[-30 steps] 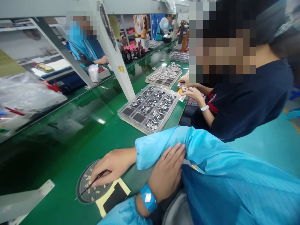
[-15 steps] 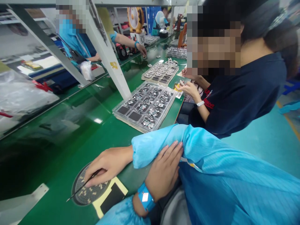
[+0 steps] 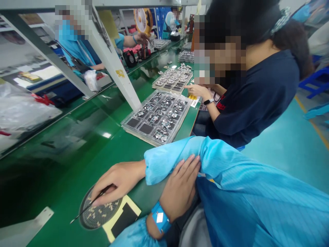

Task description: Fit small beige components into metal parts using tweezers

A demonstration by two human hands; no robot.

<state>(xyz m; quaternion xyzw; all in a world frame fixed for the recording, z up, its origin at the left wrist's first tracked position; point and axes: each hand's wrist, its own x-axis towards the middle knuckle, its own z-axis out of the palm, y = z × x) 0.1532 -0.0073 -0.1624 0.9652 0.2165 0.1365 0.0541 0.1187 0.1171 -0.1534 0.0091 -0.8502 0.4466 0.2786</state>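
Observation:
My right hand point(image 3: 119, 180) reaches left out of a light blue sleeve and pinches thin black tweezers point(image 3: 87, 208). The tweezer tip points down-left over a round dark disc point(image 3: 96, 215) dotted with small pale parts, lying on the green belt. A black pad with a yellow border point(image 3: 123, 219) sits against the disc's right side. My left hand point(image 3: 180, 190), with a blue wristband, lies flat on my right forearm sleeve, fingers stretched out and holding nothing.
A clear tray of small metal parts point(image 3: 159, 116) lies just beyond my arm, with a second tray point(image 3: 172, 79) farther back. A co-worker in a dark shirt point(image 3: 257, 96) sits close on the right. A slanted white post point(image 3: 115, 73) crosses the belt; another person in blue point(image 3: 74, 44) works opposite.
My hands have hardly moved; the tweezers sit slightly lower-left on the disc. The co-worker's hand has moved toward the far tray, and the person opposite has reached an arm toward the fan.

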